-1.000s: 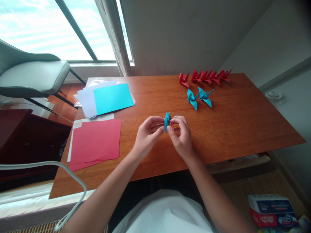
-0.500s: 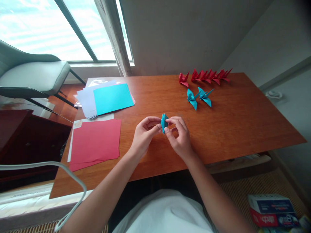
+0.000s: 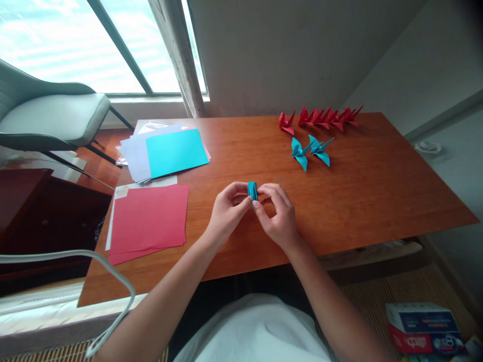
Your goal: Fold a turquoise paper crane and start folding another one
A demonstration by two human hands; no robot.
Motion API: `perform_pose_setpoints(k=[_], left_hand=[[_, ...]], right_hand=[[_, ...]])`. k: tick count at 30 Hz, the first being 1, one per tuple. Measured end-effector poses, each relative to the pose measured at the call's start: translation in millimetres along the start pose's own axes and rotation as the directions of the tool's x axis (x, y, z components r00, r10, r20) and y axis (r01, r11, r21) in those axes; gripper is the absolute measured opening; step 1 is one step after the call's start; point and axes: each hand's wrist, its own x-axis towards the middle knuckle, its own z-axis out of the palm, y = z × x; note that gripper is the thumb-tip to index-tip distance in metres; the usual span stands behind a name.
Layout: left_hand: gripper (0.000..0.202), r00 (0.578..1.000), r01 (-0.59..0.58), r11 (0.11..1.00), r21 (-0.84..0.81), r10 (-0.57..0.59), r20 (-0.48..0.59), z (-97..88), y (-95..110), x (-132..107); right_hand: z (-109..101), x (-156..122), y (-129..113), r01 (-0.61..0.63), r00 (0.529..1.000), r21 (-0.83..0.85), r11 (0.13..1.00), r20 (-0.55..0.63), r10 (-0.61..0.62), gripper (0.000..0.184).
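Observation:
A small piece of folded blue paper [image 3: 252, 190] is held between both hands above the middle of the wooden table. My left hand [image 3: 231, 205] pinches it from the left, thumb at its lower edge. From the other side, my right hand [image 3: 277, 211] grips it with thumb and fingertips. Parts of the folds are hidden behind the fingers. Beyond my right hand stand two blue paper cranes [image 3: 310, 151]. Behind those is a row of several red paper cranes [image 3: 328, 118].
On the left of the wooden table [image 3: 377, 186] lie red paper sheets [image 3: 150, 218] and, farther back, a blue sheet [image 3: 177, 152] over white paper [image 3: 134, 158]. A white cable [image 3: 113, 274] loops at the lower left. A chair [image 3: 53, 118] stands by the window.
The folded blue paper has been turned in my fingers and now looks shorter and more block-like. Both hands stay in nearly the same place.

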Motion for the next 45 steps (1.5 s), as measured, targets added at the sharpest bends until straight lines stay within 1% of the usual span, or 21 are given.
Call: perform_pose_setpoints(k=[5,12,18,21,23,27,30,32,35,36,40,43,45], left_hand=[[0.025,0.999,-0.042,0.997,0.062,0.042,0.010,0.8,1.2,-1.4],[0.021,0.995,-0.095,0.988,0.121,0.092,0.025,0.7,-6.2,0.9],[0.024,0.991,-0.133,0.978,0.160,0.126,0.053,0.2,-12.3,2.8],[0.026,0.987,-0.155,0.969,0.192,0.145,0.068,-0.3,-12.8,3.2],[0.028,0.984,-0.177,0.959,0.220,0.165,0.072,-0.7,-13.3,3.3],[0.031,0.971,-0.239,0.924,0.299,0.230,0.064,-2.3,-16.2,3.3],[0.032,0.956,-0.290,0.882,0.372,0.286,0.066,-3.0,-17.5,3.3],[0.031,0.946,-0.317,0.849,0.422,0.316,0.075,-2.8,-16.9,3.2],[0.023,0.933,-0.345,0.792,0.504,0.346,0.094,-1.9,-14.7,2.7],[0.020,0.931,-0.348,0.772,0.532,0.351,0.100,-1.8,-14.1,2.4],[0.013,0.933,-0.334,0.703,0.627,0.342,0.114,-2.6,-13.5,0.7],[0.012,0.937,-0.315,0.663,0.679,0.332,0.110,-3.5,-13.6,-0.7],[0.013,0.936,-0.311,0.634,0.707,0.335,0.111,-3.6,-13.2,-1.4]], right_hand=[[-0.4,1.5,1.1,-0.097,0.995,0.126,0.987,0.001,0.097,0.017],[2.6,1.5,4.0,-0.069,0.998,0.060,0.996,0.017,0.068,0.024],[1.3,1.6,6.0,-0.103,0.995,0.113,0.988,0.018,0.102,0.021],[0.7,1.9,6.6,-0.089,0.996,0.094,0.992,0.008,0.089,0.022],[1.4,1.3,6.8,-0.058,0.998,0.053,0.997,0.017,0.057,0.027],[4.7,-1.5,8.2,0.003,0.999,-0.014,1.000,0.049,-0.002,0.045],[6.6,-3.0,9.8,0.008,0.999,-0.046,0.999,0.040,-0.006,0.049],[6.9,-2.9,10.1,-0.003,1.000,-0.086,0.996,0.022,0.005,0.040],[5.7,-1.1,8.9,-0.037,0.999,-0.132,0.991,-0.007,0.036,0.015],[5.1,-0.3,8.3,-0.047,0.999,-0.139,0.989,-0.015,0.045,0.010],[3.5,0.4,6.7,-0.084,0.996,-0.146,0.986,-0.054,0.077,0.007],[3.9,-2.2,7.0,-0.168,0.984,-0.172,0.971,-0.090,0.154,0.006],[4.6,-4.0,7.3,-0.224,0.974,-0.198,0.954,-0.089,0.210,0.008]])
